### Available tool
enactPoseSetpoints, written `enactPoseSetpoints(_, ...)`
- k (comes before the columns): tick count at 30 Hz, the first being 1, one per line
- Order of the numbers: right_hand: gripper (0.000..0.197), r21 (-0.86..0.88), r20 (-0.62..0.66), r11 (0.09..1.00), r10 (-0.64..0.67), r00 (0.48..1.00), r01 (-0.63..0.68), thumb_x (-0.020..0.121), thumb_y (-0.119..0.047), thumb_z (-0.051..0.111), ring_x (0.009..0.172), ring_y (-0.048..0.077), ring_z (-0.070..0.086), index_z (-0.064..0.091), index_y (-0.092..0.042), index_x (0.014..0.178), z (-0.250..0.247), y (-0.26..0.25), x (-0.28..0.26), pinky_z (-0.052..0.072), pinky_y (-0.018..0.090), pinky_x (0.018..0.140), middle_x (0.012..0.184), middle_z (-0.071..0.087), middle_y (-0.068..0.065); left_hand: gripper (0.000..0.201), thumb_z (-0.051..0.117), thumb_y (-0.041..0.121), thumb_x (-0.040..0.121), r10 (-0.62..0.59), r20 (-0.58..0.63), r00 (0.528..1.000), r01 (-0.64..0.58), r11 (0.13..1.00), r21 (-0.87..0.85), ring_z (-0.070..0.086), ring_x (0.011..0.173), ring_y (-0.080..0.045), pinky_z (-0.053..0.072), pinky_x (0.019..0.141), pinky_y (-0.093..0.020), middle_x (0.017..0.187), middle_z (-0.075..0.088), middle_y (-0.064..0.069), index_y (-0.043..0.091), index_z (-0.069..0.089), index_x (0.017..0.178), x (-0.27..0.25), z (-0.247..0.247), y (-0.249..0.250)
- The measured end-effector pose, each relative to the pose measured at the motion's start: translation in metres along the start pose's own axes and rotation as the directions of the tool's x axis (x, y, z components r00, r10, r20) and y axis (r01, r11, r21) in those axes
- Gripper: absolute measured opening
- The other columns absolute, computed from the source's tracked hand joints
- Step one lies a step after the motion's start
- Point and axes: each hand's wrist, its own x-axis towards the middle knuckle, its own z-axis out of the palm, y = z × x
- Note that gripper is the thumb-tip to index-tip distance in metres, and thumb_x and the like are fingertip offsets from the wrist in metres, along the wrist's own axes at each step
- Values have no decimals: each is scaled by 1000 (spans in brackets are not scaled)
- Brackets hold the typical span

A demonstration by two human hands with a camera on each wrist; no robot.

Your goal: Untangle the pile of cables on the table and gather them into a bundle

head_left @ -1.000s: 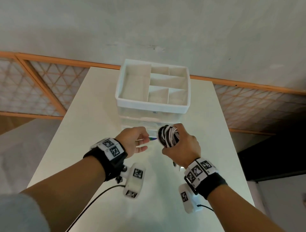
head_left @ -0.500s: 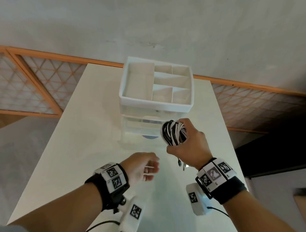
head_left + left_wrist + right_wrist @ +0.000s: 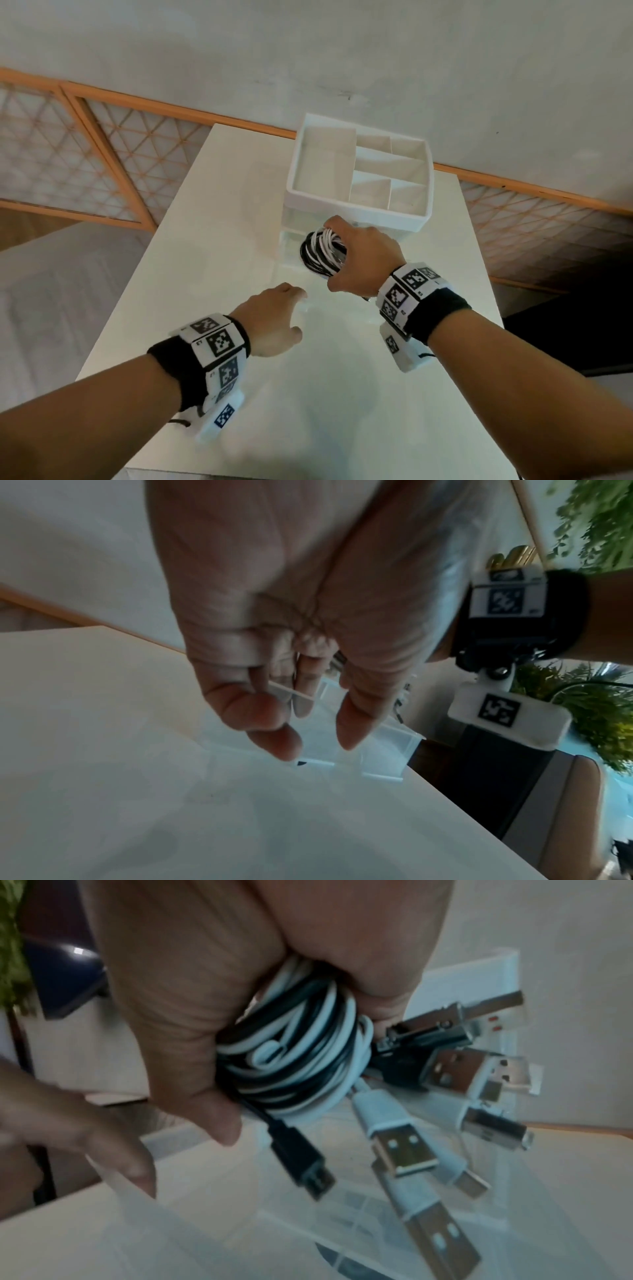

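Note:
A coil of black and white cables (image 3: 322, 251) sits in my right hand (image 3: 359, 260), whose fingers and thumb are wrapped round it. In the right wrist view the cable coil (image 3: 301, 1047) shows several loose plugs hanging from it, among them a white USB plug (image 3: 404, 1150) and a black plug (image 3: 308, 1172). The coil hangs just above a clear drawer (image 3: 291, 253) pulled out of the white organizer (image 3: 356, 219). My left hand (image 3: 274, 318) is at the drawer's front. Seen from the left wrist, its fingers (image 3: 274, 739) pinch the clear drawer rim (image 3: 291, 693).
The organizer stands at the far middle of the white table (image 3: 205, 240), with an open compartment tray on top. A wall and an orange-framed lattice run behind the table. The table's right edge drops off close to my right forearm.
My left hand has drawn back toward me with the clear drawer's front, sliding the drawer out. My right hand has carried the cable coil forward, over the drawer.

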Motion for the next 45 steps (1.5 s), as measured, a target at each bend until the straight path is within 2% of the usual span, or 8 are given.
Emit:
enactPoseSetpoints(4,86,-157,178,985,-42,983,71,59,-38,84,81,27,61,35,-39,130,14,-3,17,53,34,70,98,64,-2,45,56,30,91,-4,-159,987,2,1000,-15,54,122,-23,45,100,-37,138,52,3,23,52,135,-5,-15,0)
enactPoseSetpoints(8,78,-191,312,978,-18,950,82,59,-34,84,80,25,62,39,-36,123,24,-6,33,57,36,69,96,62,-2,40,54,14,93,116,-492,863,-187,978,-97,53,114,-19,39,94,-26,128,58,5,22,56,132,1,-25,7)
enactPoseSetpoints(14,77,-124,324,990,-19,946,62,61,-29,85,78,24,62,39,-26,122,36,0,40,56,36,66,89,56,-4,38,45,15,100,185,-371,910,-203,979,-10,53,125,-23,48,99,-40,140,57,5,23,60,134,31,-7,7)
enactPoseSetpoints(20,94,2,277,1000,-25,961,26,72,-38,84,130,27,50,33,-25,150,33,12,26,44,40,106,144,52,2,32,47,24,100,60,-337,939,21,973,230,60,107,-26,50,76,-35,118,63,-4,25,61,128,54,1,15)
enactPoseSetpoints(25,36,9,-106,990,-139,985,141,85,-29,63,111,25,59,67,-23,120,29,11,-20,51,39,91,119,66,0,29,44,21,98,47,-353,935,59,957,284,61,95,-25,40,63,-32,106,62,-4,26,66,116,66,-3,15)
enactPoseSetpoints(30,65,-163,-216,978,-165,962,131,75,-2,75,140,35,45,55,-3,136,111,15,-65,47,49,107,147,49,17,26,44,33,95,61,-345,937,12,978,207,62,95,-28,40,65,-30,104,66,-1,29,67,105,74,-4,11)
enactPoseSetpoints(35,37,-83,-434,987,-159,887,137,92,-14,66,131,34,56,64,-2,127,128,22,-51,47,51,107,135,62,15,28,45,36,93,52,-307,950,16,976,215,62,94,-28,41,65,-29,103,69,3,28,70,104,79,-5,13)
enactPoseSetpoints(45,41,-87,-408,979,-204,890,184,101,-28,37,124,23,61,70,-11,117,115,30,-17,42,45,112,124,70,5,49,35,27,105,141,-171,975,-112,980,164,28,146,-21,30,111,-33,165,18,1,14,34,151,66,-22,20)
